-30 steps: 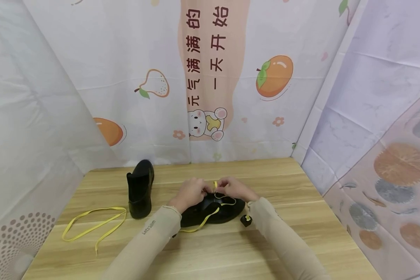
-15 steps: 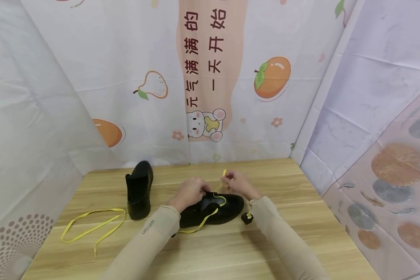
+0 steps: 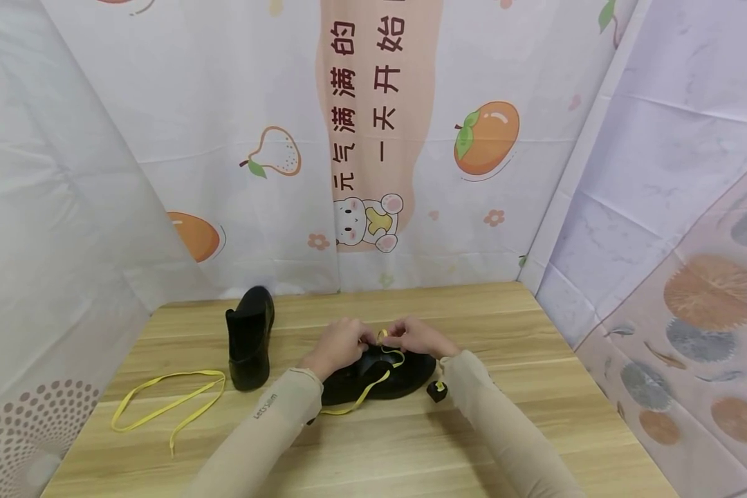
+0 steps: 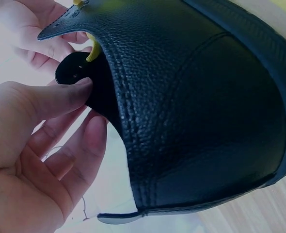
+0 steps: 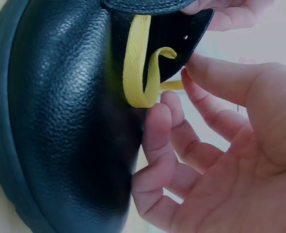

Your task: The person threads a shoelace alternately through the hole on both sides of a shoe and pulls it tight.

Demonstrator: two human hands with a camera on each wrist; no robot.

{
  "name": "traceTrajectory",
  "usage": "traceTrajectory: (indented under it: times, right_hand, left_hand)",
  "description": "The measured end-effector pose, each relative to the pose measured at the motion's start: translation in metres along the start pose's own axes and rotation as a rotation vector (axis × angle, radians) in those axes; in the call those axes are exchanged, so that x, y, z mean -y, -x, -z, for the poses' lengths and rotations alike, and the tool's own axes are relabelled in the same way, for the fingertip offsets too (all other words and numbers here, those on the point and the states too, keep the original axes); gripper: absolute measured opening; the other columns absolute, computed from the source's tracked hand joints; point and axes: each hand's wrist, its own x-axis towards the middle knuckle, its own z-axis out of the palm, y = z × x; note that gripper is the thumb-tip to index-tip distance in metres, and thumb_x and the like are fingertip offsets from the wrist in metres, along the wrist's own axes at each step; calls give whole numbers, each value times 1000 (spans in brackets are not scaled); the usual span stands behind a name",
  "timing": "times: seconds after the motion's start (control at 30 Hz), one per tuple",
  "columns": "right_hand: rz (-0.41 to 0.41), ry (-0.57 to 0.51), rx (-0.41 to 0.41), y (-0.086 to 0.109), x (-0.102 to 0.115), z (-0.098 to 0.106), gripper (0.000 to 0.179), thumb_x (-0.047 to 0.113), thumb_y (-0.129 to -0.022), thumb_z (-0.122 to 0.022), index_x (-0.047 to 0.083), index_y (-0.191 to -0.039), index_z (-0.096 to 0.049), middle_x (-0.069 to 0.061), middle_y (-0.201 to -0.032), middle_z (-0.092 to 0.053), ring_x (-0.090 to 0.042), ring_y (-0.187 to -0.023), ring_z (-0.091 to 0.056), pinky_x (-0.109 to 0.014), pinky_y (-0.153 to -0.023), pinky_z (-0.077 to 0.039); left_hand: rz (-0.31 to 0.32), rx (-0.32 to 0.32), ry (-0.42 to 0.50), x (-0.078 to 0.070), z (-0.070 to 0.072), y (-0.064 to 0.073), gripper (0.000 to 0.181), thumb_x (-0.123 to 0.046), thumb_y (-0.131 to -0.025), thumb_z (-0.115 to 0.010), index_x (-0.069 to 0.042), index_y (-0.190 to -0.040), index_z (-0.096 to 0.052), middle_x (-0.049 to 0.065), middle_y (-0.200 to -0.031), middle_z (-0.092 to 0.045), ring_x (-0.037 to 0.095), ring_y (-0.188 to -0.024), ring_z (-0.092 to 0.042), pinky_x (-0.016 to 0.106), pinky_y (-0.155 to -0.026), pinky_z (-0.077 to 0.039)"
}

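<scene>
A black leather shoe point(image 3: 404, 377) lies on its table spot with its toe to the right, threaded in part with a yellow shoelace point(image 5: 133, 63). My left hand point(image 3: 342, 342) pinches the shoe's eyelet flap point(image 4: 72, 68) between thumb and fingers, holding it up. At the same flap, my right hand point(image 3: 418, 337) pinches the shoelace near an eyelet; in the right wrist view the thumb tip lies at the flap's edge. A loop of lace hangs below the eyelets, its one end passing behind the flap. Another stretch of lace trails over the shoe's near side.
To the left stands a second black shoe point(image 3: 249, 339), its toe pointing back. A loose yellow shoelace point(image 3: 187, 373) is spread in a loop on the wooden table point(image 3: 504, 429). A small black object with a yellow bit point(image 3: 437, 391) sits beside my right sleeve. Printed cloth walls surround the table.
My right hand pulled the lace up and to the right, away from the flap, then came back to the eyelets beside the left hand. The left hand stayed on the flap.
</scene>
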Motion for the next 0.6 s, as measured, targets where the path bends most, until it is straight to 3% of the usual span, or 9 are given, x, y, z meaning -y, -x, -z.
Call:
traceTrajectory:
  times: [0.23,0.33,0.47,0.6]
  right_hand:
    - [-7,-57,-47,3,-1,-1,18,20,-99,-68,6,-88,-63,-3,-82,-62,-23,-71,-57,-33,-65,-45]
    - [-21,-99,-77,3,-3,-1,17,18,-101,-65,5,-90,-62,-4,-84,-61,-22,-69,-56,-31,-60,-42]
    - [-61,-190,-169,3,-8,2,12,16,-101,-63,5,-97,-59,-5,-91,-60,-18,-63,-53,-26,-52,-38]
    - [-103,-255,-246,4,-12,7,13,17,-101,-64,6,-99,-58,-11,-95,-61,-19,-65,-53,-27,-54,-43]
  left_hand:
    - [-4,6,-1,0,-1,0,24,6,-82,-76,-15,-92,-81,-3,-90,-76,19,-86,-71,43,-78,-56]
    - [1,12,-6,0,0,-1,21,5,-82,-76,-14,-90,-80,-2,-88,-75,19,-85,-70,43,-78,-55]
    - [25,28,-8,0,1,-1,21,5,-82,-75,-14,-89,-79,-1,-87,-75,20,-85,-70,44,-79,-55]
    - [33,40,-7,0,2,-2,21,6,-83,-74,-13,-89,-79,0,-88,-74,20,-86,-70,44,-79,-55]
